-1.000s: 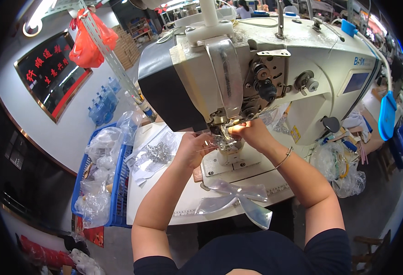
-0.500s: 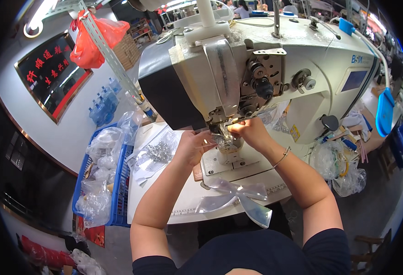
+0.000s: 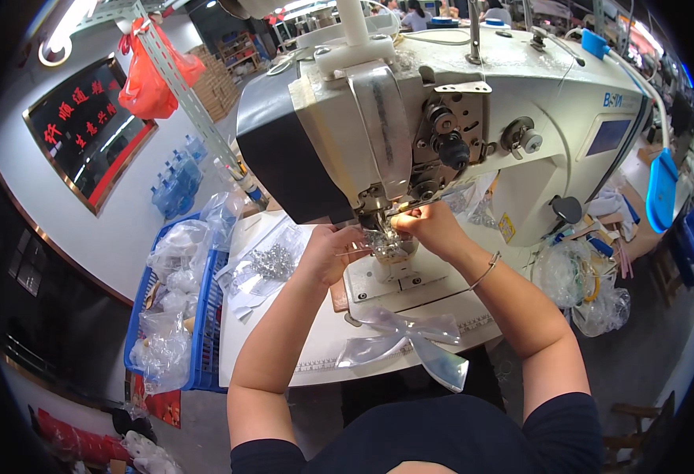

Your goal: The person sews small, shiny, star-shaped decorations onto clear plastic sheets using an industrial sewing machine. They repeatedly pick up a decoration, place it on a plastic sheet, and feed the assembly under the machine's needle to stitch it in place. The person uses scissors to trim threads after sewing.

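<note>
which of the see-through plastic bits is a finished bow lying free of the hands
The clear bow at the table's near edge, loops and tails spread flat. The other piece is pinched under the needle by the left hand and right hand.

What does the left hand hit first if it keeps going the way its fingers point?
Probably the small shiny piece under the needle, which the left hand already seems to touch. Just past it are the right hand and the sewing machine. Depth is unclear.

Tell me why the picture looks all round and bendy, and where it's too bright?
Head view: the fisheye lens bends straight edges, like the table's front edge, and leaves black corners; the tube lamp glares white; a small light glows by the right hand; the rim looks blurry.
</note>
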Available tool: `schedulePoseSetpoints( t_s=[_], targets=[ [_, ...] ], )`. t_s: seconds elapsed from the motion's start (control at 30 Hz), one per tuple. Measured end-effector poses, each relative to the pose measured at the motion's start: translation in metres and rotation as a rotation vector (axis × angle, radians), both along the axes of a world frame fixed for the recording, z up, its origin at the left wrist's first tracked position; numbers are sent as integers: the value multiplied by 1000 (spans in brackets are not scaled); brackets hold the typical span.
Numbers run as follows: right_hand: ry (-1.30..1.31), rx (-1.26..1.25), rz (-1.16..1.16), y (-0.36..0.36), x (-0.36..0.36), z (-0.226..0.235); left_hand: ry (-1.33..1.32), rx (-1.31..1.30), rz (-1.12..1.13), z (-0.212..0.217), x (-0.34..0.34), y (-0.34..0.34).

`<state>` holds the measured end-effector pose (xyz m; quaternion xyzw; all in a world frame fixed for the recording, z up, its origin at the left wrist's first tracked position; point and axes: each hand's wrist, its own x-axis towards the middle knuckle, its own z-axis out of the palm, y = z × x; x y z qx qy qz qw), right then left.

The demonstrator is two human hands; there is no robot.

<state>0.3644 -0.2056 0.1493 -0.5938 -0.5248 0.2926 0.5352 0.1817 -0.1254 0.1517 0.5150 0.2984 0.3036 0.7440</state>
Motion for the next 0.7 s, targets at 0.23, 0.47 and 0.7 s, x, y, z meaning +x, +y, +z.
schedulePoseSetpoints(
  t_s=[0.23,0.47,0.7],
  targets=[
    [-120,89,15,-3,6,-6,-89,-63,-32,-18,4,5],
    [-6,5,17,-86,31,-63,-429,-152,113,-58,-8,-72],
    [-392,120,-330,-116,64,-73,-214,-163,-85,-33,-8,-32]
  ],
)
